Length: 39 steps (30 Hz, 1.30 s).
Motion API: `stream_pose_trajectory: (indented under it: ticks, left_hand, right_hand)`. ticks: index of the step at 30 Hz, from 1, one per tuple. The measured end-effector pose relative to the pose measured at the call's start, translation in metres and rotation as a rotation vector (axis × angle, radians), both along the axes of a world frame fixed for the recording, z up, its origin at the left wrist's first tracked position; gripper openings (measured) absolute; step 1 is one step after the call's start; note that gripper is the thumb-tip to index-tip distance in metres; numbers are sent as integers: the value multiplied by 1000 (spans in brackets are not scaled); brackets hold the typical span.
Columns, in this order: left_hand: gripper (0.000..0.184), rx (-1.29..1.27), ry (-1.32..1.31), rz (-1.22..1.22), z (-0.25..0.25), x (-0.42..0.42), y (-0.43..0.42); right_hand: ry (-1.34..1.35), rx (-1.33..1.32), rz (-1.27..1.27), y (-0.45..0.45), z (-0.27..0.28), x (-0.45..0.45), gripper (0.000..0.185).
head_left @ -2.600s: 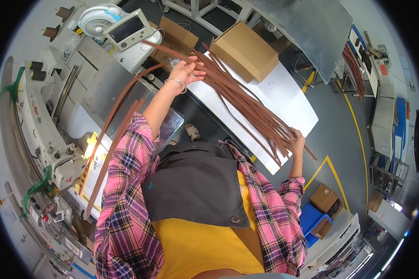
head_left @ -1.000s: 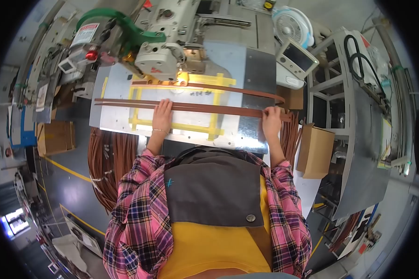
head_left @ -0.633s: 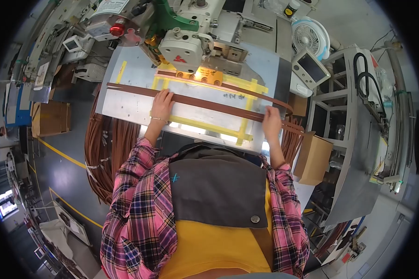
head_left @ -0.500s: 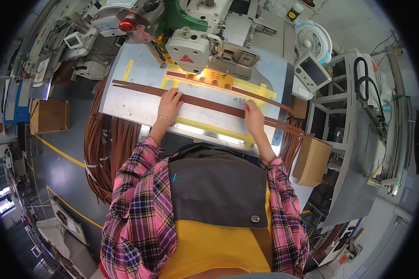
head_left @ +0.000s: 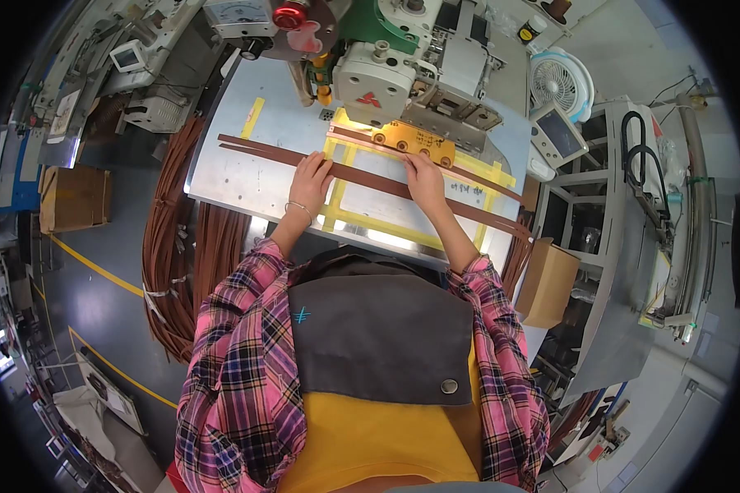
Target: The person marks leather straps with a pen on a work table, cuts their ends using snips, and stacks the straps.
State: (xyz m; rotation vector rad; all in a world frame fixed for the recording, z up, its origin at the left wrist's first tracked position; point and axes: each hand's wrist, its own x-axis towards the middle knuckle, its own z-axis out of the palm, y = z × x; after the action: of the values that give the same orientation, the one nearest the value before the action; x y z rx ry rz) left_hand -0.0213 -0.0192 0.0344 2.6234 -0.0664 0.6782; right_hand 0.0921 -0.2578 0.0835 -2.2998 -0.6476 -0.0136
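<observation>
Long brown straps (head_left: 370,179) lie slantwise across the metal machine table, two of them side by side. My left hand (head_left: 311,185) rests on them left of the middle, its fingers stretched flat over the strap. Another thin brown strap (head_left: 477,178) runs along the lower edge of a yellow clamp plate (head_left: 419,141) beneath the machine head (head_left: 376,82). My right hand (head_left: 426,182) is closed, with thumb and fingertips pinched at the strap edge just below that plate. Its fingertips partly hide what they grip.
Yellow tape (head_left: 337,209) marks the table. Bundles of brown straps (head_left: 168,246) hang at its left edge, and more hang at the right beside a cardboard box (head_left: 548,283). A control screen (head_left: 559,131) and a white fan (head_left: 561,82) stand at the right.
My right hand has moved left and up, from the straps' right part to the edge of the clamp plate. My left hand stays on the straps. The camera view has shifted slightly.
</observation>
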Motion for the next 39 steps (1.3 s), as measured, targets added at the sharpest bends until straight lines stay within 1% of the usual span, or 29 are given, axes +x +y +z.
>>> stream_pose_trajectory:
  ticks: [2,3,5,9,11,12,14,15,17,18,20,21,23,24,25,26,27,29,30,31,32,33,34,35,36,38,39]
  left_hand:
    - [32,7,16,8,1,1,-1]
    - [32,15,35,12,0,0,-1]
    - [32,9,33,16,1,-2,0]
    - [32,6,29,11,2,0,1]
    - [32,1,33,11,1,-2,2]
    - [32,-9,34,7,1,-2,2]
    - [32,-18,30,9,1,-1,4]
    - [32,-30,28,4,0,3,-12]
    - [31,-41,26,3,-1,4,-10]
    - [31,-41,25,4,0,4,-10]
    - [31,-41,32,1,0,2,-10]
    - [31,-20,37,7,0,2,-10]
    - [31,-1,35,7,4,7,-20]
    - [32,55,45,25,8,8,-21]
    - [34,111,58,42,12,9,-22]
    - [34,109,57,38,17,13,-24]
    - [35,99,76,10,22,22,-27]
    - [36,90,90,-22,31,41,-44]
    - [37,75,74,-81,32,50,-51]
    - [38,60,62,-139,30,59,-54]
    - [33,130,7,-201,26,67,-54]
    - [33,131,10,-206,22,71,-55]
    - [27,118,28,-245,19,74,-55]
    - [22,105,45,-284,15,76,-55]
    - [22,108,45,-289,17,77,-63]
    - [14,84,-131,-235,22,75,-65]
    - [14,86,-130,-241,24,74,-65]
  right_hand:
    - [-71,-4,-2,15,-4,10,16]
    - [-72,-6,6,22,-7,14,16]
    - [-89,-101,-28,39,-11,24,17]
    - [-126,-106,-23,62,-19,41,19]
    - [-147,-258,-38,72,-19,47,23]
    - [-147,-256,-35,76,-20,49,23]
    - [-132,-403,-4,81,-22,54,24]
    - [-134,-404,0,67,-27,62,24]
    - [-126,-487,36,68,-36,68,23]
    - [-125,-487,37,64,-37,69,23]
    - [-369,-222,137,48,-40,66,20]
    - [-366,-223,133,39,-39,63,20]
    - [-360,-141,169,14,-31,55,22]
    - [-361,-144,165,9,-28,48,22]
    - [-282,-124,207,5,-24,39,22]
    - [-204,-102,248,2,-21,31,23]
    - [-205,-104,244,2,-18,25,23]
    - [-159,59,299,0,-12,12,24]
    - [-135,128,289,5,-7,5,21]
    - [-134,127,286,8,-3,0,21]
    - [-84,167,293,11,1,-5,20]
    - [-34,207,299,13,4,-8,19]
    - [-27,216,294,14,6,-11,15]
    - [-26,218,289,14,6,-12,15]
    - [9,238,271,6,5,-12,13]
    - [45,262,247,6,3,-10,10]
    - [80,233,238,5,1,-9,10]
